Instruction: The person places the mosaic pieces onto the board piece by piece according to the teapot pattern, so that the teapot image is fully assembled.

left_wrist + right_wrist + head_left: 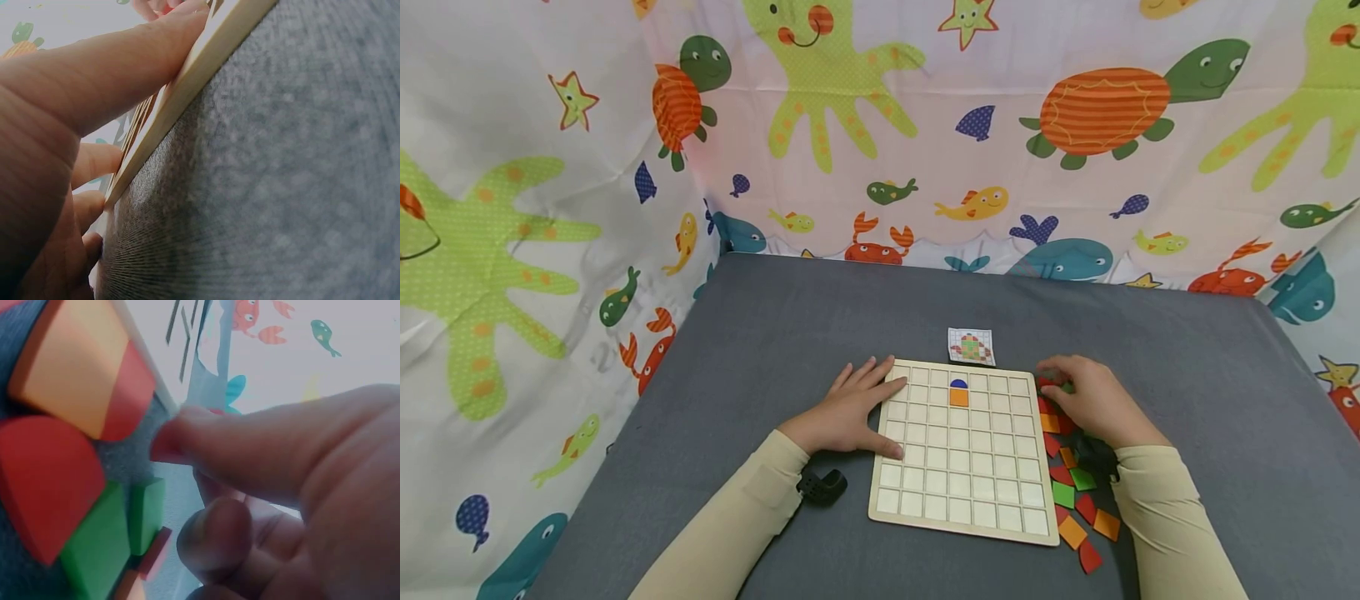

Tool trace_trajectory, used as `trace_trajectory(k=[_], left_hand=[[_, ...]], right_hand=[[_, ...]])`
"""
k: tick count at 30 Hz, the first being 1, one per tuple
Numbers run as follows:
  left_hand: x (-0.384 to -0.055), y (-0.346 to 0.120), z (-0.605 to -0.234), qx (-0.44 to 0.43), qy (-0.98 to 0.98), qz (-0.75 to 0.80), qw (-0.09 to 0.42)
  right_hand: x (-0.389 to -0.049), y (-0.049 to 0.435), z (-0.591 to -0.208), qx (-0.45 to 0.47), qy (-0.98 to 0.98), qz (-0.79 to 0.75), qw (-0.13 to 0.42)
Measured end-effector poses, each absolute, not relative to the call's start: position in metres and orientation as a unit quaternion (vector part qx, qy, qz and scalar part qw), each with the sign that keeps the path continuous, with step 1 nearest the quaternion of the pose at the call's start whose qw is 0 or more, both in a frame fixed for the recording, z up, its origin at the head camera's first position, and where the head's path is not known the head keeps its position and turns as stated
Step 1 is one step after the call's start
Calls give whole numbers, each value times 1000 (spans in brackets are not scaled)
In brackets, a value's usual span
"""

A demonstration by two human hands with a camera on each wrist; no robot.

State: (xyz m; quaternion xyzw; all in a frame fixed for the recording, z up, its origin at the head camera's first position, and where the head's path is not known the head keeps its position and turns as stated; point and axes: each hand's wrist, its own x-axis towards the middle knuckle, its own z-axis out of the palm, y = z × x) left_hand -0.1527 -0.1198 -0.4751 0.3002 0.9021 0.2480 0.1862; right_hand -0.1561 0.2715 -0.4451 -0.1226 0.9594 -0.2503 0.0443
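A square wooden grid board (940, 454) lies on the grey cloth, with a blue half-round piece (958, 384) and an orange square piece (958, 398) in its upper cells. My left hand (850, 410) rests with spread fingers on the board's left edge; its thumb touches the rim (181, 94) in the left wrist view. At the board's upper right corner, my right hand (1093, 400) pinches a red piece (167, 445) between thumb and fingers. The thumb covers much of that piece. Beneath and beside this hand lie loose red, orange and green pieces (1063, 495).
A small picture card (972, 347) with a coloured grid pattern lies just beyond the board. The loose pieces run along the board's right side, some overlapping. A patterned sea-animal curtain (865, 192) hangs around the table's far and left sides.
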Motion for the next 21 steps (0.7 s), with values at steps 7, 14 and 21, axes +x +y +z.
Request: trace_trajectory(k=[7,14,21], left_hand=[[-154,-120,-478,302,901,247,188],[-153,-119,-476,298,904,243,187],[-152,-119,-475,300,904,243,183]], right_hand=[[-152,266,-436,-126,960,-249,28],[-148,251,-430,-95,961,-256,33],[-144,236,-428,-102,959,-263,23]])
